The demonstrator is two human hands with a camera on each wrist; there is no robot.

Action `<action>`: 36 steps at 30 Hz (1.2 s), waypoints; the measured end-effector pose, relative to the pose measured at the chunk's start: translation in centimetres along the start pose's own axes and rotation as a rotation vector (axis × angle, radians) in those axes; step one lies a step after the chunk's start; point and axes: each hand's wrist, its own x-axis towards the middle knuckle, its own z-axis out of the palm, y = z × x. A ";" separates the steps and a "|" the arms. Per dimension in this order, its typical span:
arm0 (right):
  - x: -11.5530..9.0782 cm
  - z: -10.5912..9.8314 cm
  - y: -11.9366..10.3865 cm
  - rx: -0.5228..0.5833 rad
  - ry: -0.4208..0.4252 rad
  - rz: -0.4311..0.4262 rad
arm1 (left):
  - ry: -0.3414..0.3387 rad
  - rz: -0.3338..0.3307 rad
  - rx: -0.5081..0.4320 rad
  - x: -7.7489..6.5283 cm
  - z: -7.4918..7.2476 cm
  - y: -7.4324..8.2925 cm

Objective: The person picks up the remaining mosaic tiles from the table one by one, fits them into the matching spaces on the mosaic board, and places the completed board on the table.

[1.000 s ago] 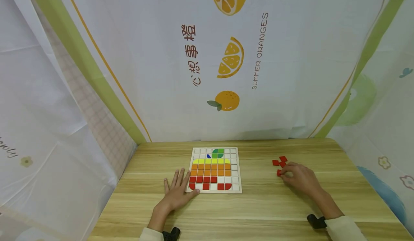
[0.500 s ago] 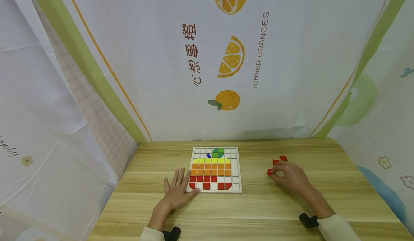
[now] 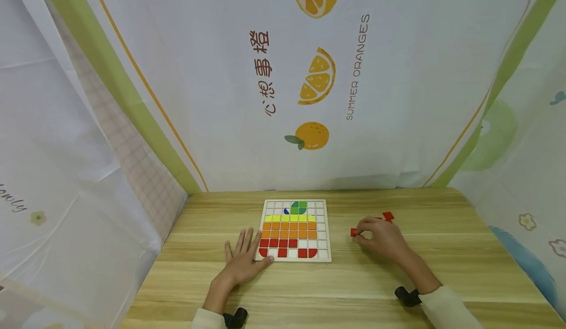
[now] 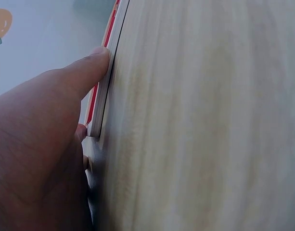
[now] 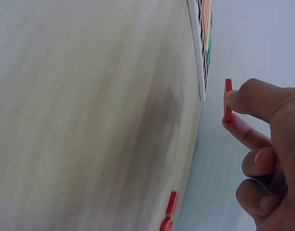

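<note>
A square wooden grid board (image 3: pixel 322 231) lies on the table, bearing rows of yellow, orange and red tiles, with green pieces and a small blue one at the top. My left hand (image 3: pixel 243 266) rests at its lower left corner, fingers spread and straight; in the left wrist view the thumb (image 4: pixel 92 67) touches the board's edge. Between thumb and index finger, my right hand (image 3: pixel 383 239) pinches a red square tile (image 5: pixel 228 100), held above the table to the right of the board. Several white cells show in the two red rows.
Behind the right hand lies a loose red tile (image 3: pixel 388 215), with others partly hidden by that hand. The wooden table (image 3: pixel 327 294) meets a white printed curtain (image 3: pixel 221 123) at its far edge, and more cloth hangs at both sides.
My right hand has picked the red tile out of the loose group and carried it left towards the board. The left hand stays in place.
</note>
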 end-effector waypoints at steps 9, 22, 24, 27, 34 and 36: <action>1.8 0.4 -2.4 0.022 -0.121 0.087 | 0.005 0.000 0.000 -0.1 0.0 0.1; 3.3 2.3 -4.8 0.040 -0.128 -0.043 | 0.040 0.047 -0.057 0.0 0.4 -0.6; 3.6 2.5 -5.2 0.043 -0.138 -0.045 | 0.054 0.063 -0.074 0.0 0.7 -0.9; 3.9 2.9 -5.8 0.046 -0.149 -0.052 | 0.058 0.068 -0.085 -0.1 0.6 -0.9; 4.9 3.8 -7.2 0.045 -0.202 -0.054 | 0.073 0.050 -0.062 0.3 0.9 -1.0; 5.1 4.1 -7.5 0.043 -0.226 -0.041 | 0.066 0.036 -0.046 0.3 0.9 -0.9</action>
